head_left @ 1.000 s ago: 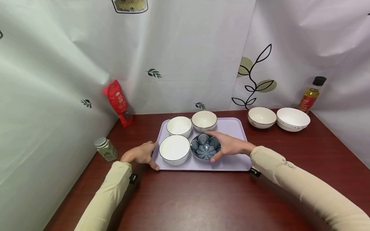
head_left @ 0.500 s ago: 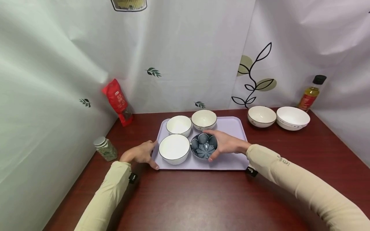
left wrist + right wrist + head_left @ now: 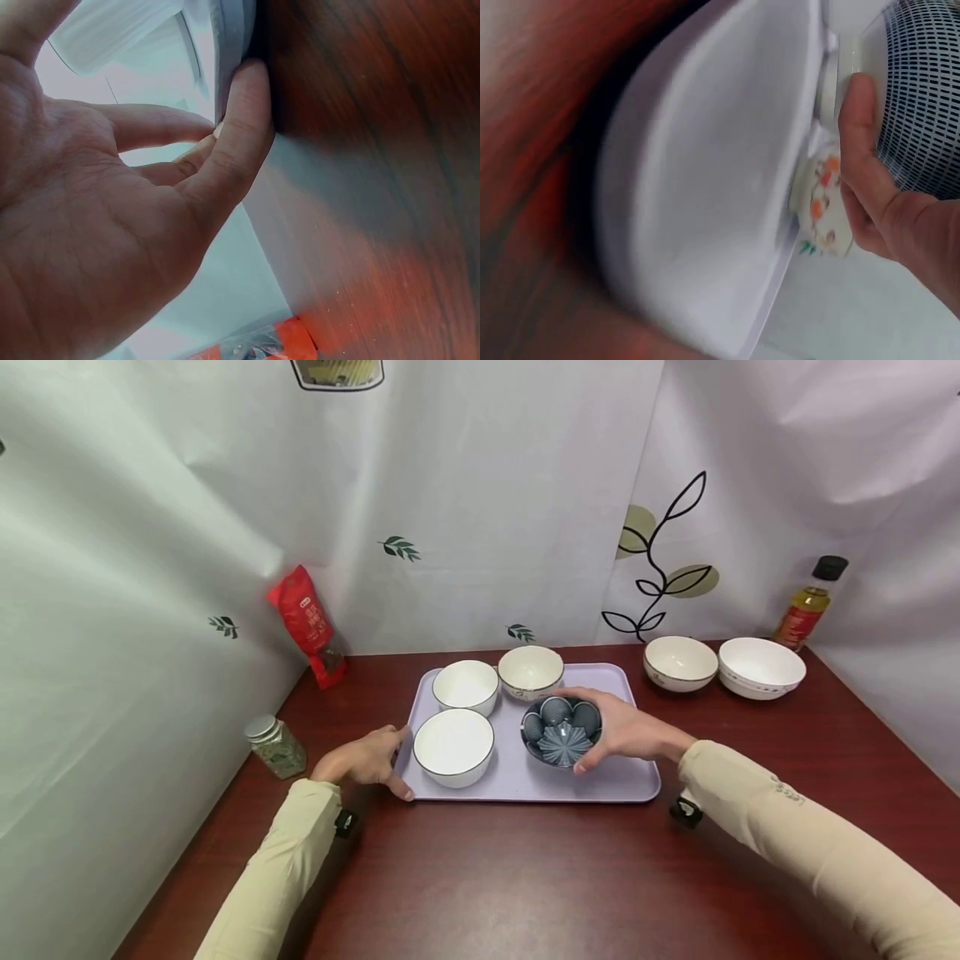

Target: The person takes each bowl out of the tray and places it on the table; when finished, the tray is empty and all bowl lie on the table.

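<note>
My right hand [image 3: 626, 727] grips a dark blue patterned bowl [image 3: 564, 739] by its right side, thumb at the near rim and fingers at the far rim. In the right wrist view the bowl's dotted outer wall [image 3: 930, 90] stands clear of the lilac tray [image 3: 712, 150]. At the tray's left end, my left hand [image 3: 367, 760] holds the edge near the front corner. The left wrist view shows its bent fingers [image 3: 232, 142] against the tray rim [image 3: 231, 52]. On the tray's left half stand a large white bowl [image 3: 453, 747], a smaller white bowl [image 3: 465, 687] and a cream bowl [image 3: 530, 672].
Behind and to the right of the tray, a cream bowl [image 3: 679, 664] and a white bowl [image 3: 761, 668] stand on the brown table [image 3: 510, 877]. An oil bottle [image 3: 810, 602] is in the back right corner. A spice jar [image 3: 276, 747] and red packet [image 3: 307, 627] stand left.
The blue bowl has moved right and up with my right hand, away from the large white bowl. My left hand has stayed at the tray's edge.
</note>
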The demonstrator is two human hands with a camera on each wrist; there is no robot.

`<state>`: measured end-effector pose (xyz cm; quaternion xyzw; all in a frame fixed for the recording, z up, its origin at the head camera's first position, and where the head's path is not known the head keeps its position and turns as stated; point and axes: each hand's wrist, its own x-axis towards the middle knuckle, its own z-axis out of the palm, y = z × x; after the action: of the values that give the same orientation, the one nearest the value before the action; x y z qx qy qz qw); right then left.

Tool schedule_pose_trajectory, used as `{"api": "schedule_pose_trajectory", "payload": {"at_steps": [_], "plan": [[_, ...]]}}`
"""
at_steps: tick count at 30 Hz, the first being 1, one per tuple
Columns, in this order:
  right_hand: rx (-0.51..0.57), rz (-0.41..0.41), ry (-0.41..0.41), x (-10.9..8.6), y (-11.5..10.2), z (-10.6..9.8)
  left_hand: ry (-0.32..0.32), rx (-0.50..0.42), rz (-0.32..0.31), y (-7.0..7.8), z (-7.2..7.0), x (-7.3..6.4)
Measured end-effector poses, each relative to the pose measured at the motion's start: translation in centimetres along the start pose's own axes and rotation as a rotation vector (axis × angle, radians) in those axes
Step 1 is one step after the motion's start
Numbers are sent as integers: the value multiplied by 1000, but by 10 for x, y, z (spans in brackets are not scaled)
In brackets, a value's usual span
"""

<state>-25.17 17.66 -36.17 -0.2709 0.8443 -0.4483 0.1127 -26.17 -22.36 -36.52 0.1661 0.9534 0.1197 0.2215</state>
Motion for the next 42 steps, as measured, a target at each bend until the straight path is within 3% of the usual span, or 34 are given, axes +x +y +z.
{"api": "schedule_pose_trajectory", "payload": {"at_steps": [5, 18, 24, 31, 42], "plan": [[53, 8, 45, -22, 14, -19, -1, -20, -11, 0, 0, 1], [143, -70, 194, -88, 45, -72, -21, -28, -36, 3, -2, 3], [55, 17, 257, -112, 67, -85, -27, -24, -31, 4, -5, 4], [-19, 80, 270, -121, 83, -94, -15, -32, -26, 3, -2, 2], [-118, 181, 268, -115, 89, -99, -10, -16, -24, 2, 1, -1]]}}
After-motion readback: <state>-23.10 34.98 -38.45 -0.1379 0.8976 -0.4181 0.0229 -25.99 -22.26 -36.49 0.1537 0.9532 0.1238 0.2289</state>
